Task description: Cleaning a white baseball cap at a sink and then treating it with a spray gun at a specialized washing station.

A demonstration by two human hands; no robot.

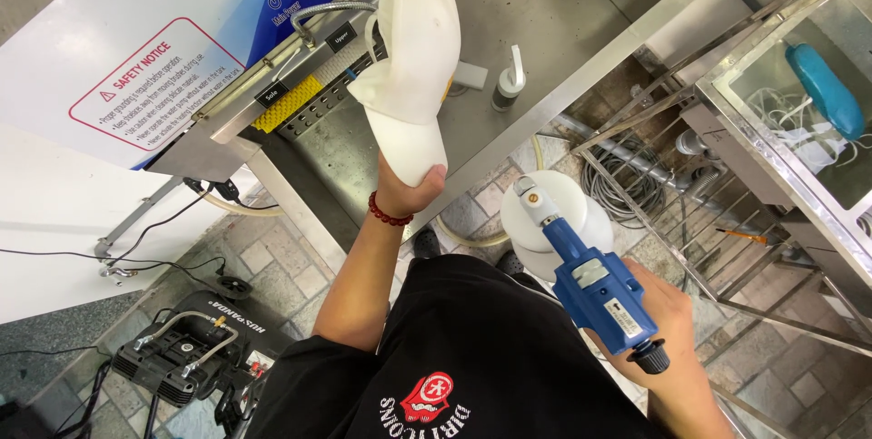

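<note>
Left hand (411, 187) raised over the steel counter (581, 30), fingers gripping the brim of a white cap (413, 49) — its crown hides the machine's hose (331, 10) end. Right hand (668, 330), nearer the body than the counter, closed around a blue spray gun (595, 285); its white canister (549, 221) is partly hidden.

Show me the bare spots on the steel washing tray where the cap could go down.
Bare steel lies right of the small bottle, out to the tray's rim. Crowded: the left end, with yellow brush, hose and the white cap held by the left hand.
</note>
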